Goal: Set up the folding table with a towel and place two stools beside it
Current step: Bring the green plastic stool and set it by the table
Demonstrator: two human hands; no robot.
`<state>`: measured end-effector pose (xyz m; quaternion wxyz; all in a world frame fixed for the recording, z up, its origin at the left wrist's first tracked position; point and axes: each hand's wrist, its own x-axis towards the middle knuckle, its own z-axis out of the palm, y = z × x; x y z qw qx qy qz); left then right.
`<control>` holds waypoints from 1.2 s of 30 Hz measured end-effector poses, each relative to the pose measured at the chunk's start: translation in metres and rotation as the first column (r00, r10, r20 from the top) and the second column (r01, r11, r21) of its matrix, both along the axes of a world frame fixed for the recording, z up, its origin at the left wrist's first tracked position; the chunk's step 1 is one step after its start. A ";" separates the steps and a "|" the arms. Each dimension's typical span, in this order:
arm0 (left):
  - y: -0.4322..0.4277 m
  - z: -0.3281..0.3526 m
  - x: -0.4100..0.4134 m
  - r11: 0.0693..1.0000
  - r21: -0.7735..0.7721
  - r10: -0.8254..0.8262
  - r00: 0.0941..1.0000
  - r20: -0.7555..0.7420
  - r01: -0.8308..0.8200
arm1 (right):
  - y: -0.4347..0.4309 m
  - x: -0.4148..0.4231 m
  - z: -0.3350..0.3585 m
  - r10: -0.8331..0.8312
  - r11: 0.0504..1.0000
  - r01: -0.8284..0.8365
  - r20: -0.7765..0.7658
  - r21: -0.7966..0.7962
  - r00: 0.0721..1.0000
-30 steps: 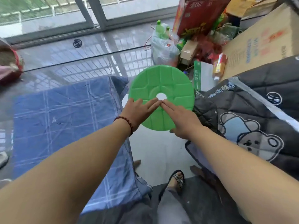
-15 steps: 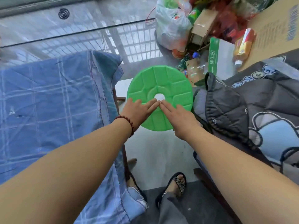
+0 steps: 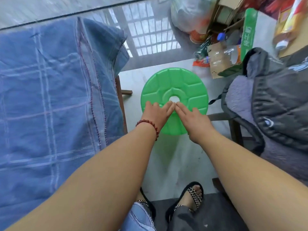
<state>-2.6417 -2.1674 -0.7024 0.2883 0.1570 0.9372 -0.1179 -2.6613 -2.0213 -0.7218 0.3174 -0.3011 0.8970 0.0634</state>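
Note:
A round green plastic stool [image 3: 176, 84] with a hole in its seat stands on the pale floor between the table and a chair. My left hand [image 3: 155, 112], with a red bead bracelet at the wrist, and my right hand [image 3: 195, 118] lie flat on the near part of the seat, fingers straight, fingertips almost meeting beside the hole. The stool's legs are hidden under the seat. At the left, a blue checked towel [image 3: 50, 90] covers the folding table, with a brown table leg [image 3: 120, 100] showing at its right edge.
A grey quilted blanket with cartoon prints [image 3: 275, 100] drapes over a chair at the right. Bags, boxes and bottles [image 3: 221, 35] crowd the floor at the back right. My sandalled feet [image 3: 191, 199] stand just behind the stool.
The view has tilted further down and closer. The green stool has sunk lower toward the floor under both flat hands. The hands keep the same hold on the seat.

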 end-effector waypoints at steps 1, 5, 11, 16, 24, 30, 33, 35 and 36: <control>0.003 -0.009 -0.001 1.000 -0.002 0.003 1.000 0.001 -0.003 | 0.002 0.001 -0.009 -0.008 1.000 0.008 -0.002 0.012 1.000; 0.013 -0.046 0.001 1.000 0.010 0.011 1.000 0.019 -0.012 | 0.007 0.003 -0.041 -0.010 0.999 0.010 -0.002 0.053 1.000; 0.017 -0.091 0.012 0.999 0.023 0.038 0.995 0.097 -0.040 | 0.011 0.013 -0.085 0.001 0.996 -0.003 0.019 0.091 1.000; 0.013 -0.105 0.024 0.999 0.042 0.028 0.989 0.146 -0.035 | 0.009 0.025 -0.103 0.023 0.995 -0.026 0.037 0.094 0.999; 0.003 -0.108 0.027 0.984 0.145 0.068 0.972 0.225 -0.102 | 0.004 0.029 -0.104 -0.127 0.991 0.116 0.186 0.066 0.974; -0.002 -0.108 0.029 0.989 0.023 0.132 0.942 0.308 -0.146 | -0.001 0.023 -0.100 -0.169 0.982 0.147 0.205 0.120 0.964; 0.003 -0.105 0.030 0.991 0.033 0.109 0.933 0.343 -0.128 | -0.002 0.026 -0.098 -0.189 0.974 0.164 0.161 0.158 0.969; 0.008 -0.105 0.032 0.993 0.042 0.089 0.930 0.357 -0.111 | -0.002 0.028 -0.096 -0.228 0.965 0.201 0.155 0.170 0.961; 0.011 -0.104 0.033 0.993 0.046 0.081 0.928 0.365 -0.104 | -0.001 0.029 -0.095 -0.247 0.961 0.220 0.160 0.170 0.956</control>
